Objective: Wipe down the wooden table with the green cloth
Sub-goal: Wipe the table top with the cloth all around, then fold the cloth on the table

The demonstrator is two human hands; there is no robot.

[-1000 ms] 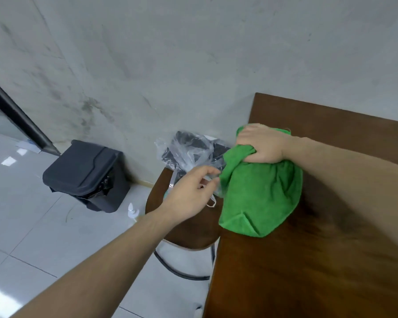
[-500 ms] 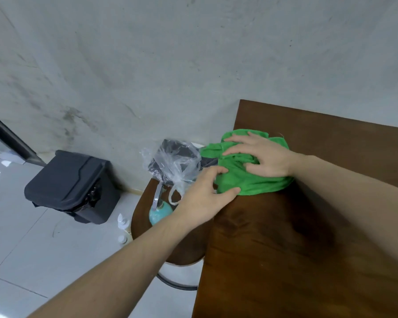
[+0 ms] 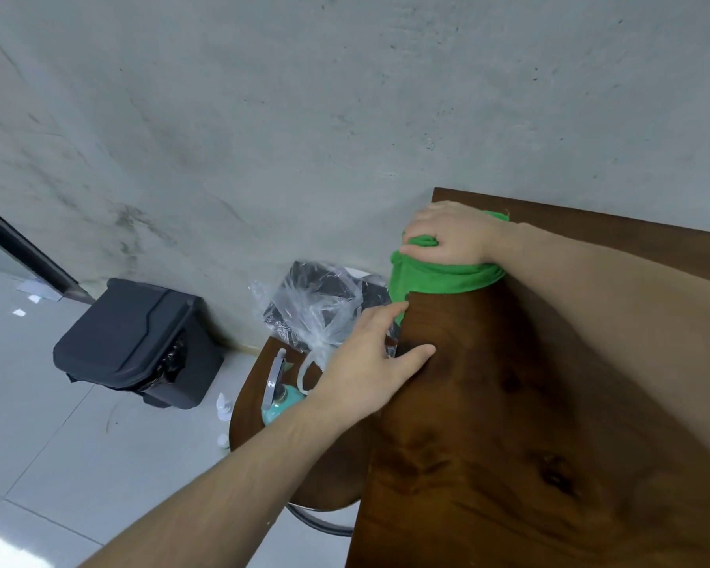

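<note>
From the head camera, the wooden table (image 3: 550, 403) fills the lower right, its far edge against a grey concrete wall (image 3: 345, 96). The green cloth (image 3: 435, 276) sits bunched at the tabletop's far left corner, with part of it hanging over the left edge. The right hand (image 3: 451, 235) lies on top of the cloth with its fingers curled into the fabric, gripping a fold of it. The left hand (image 3: 369, 362) is at the tabletop's left edge, nearer than the cloth: its fingers are straight and loosely spread, the thumb resting on the tabletop and the fingertips reaching toward the hanging part of the cloth; whether they touch it I cannot tell. It holds nothing. Beside the table's left edge stands a round wooden stool (image 3: 263, 362) carrying a clear plastic bag (image 3: 316, 313) and a teal object (image 3: 283, 403). A black bin (image 3: 132, 342) stands on the tiled floor (image 3: 38, 444) against the wall.
</note>
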